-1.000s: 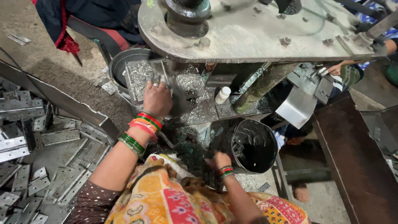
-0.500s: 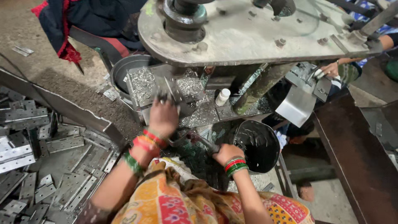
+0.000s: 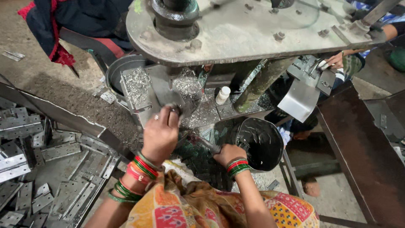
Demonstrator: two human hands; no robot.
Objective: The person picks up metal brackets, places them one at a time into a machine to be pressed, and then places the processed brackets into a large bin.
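My left hand (image 3: 161, 133) is closed around a flat grey metal piece (image 3: 168, 95) on the machine bed, just below the big round steel plate (image 3: 249, 29) of the press. My right hand (image 3: 228, 154) grips a dark metal rod or lever (image 3: 202, 143) that runs between the two hands, beside a black bucket (image 3: 261, 143). Both wrists carry red and green bangles. Silver metal shavings (image 3: 139, 82) cover the bed around the left hand.
Several flat metal hinge plates (image 3: 55, 150) lie heaped at the left. A small white bottle (image 3: 222, 95) stands on the bed. Another person's hand (image 3: 335, 61) rests on a bent metal sheet (image 3: 297, 99) at the right. A dark bench (image 3: 363, 147) runs along the right.
My left hand has drawn back from the bed toward me and closed on the metal piece. My right hand has risen beside the bucket and taken the rod.
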